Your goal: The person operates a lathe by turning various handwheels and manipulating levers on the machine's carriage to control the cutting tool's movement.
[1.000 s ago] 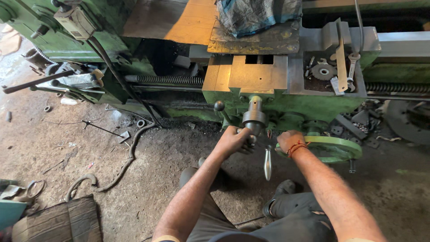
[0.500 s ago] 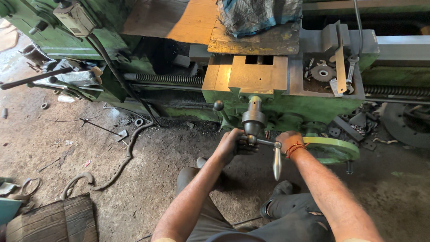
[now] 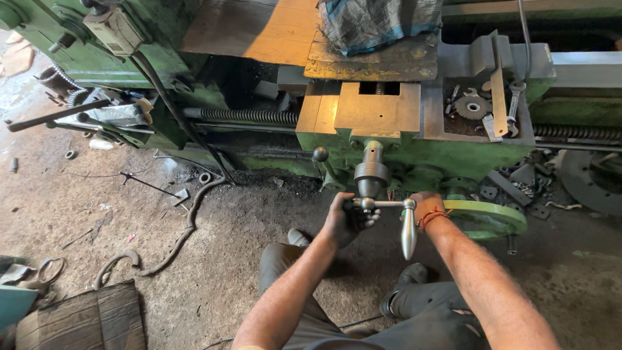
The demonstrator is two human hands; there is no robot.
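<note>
1. Head view. Crank handle (image 3: pixel 389 214) on the front of the green lathe carriage (image 3: pixel 402 146): its arm lies level and its polished grip hangs straight down, just below the steel hub (image 3: pixel 371 175).
2. My left hand (image 3: pixel 346 219) is closed round the near end of the crank, at the small knob. My right hand (image 3: pixel 427 206) sits just beside the hanging grip; whether it holds anything I cannot tell, since wrist and thread bracelet cover the fingers.
3. Progress, my judgement: cranking is under way, grip firm, but nothing shows how far the slide has travelled or what travel is left.
4. Green handwheel (image 3: pixel 492 217) lies under my right forearm, partly covered.
5. Tray on the carriage holds a spanner (image 3: pixel 515 97) and a toothed cutter (image 3: pixel 472 107); the smaller bits there are hard to make out.
6. Cloth bundle (image 3: pixel 379 23) is cut off by the top edge. Floor (image 3: pixel 129 220) carries scrap and a hose.
</note>
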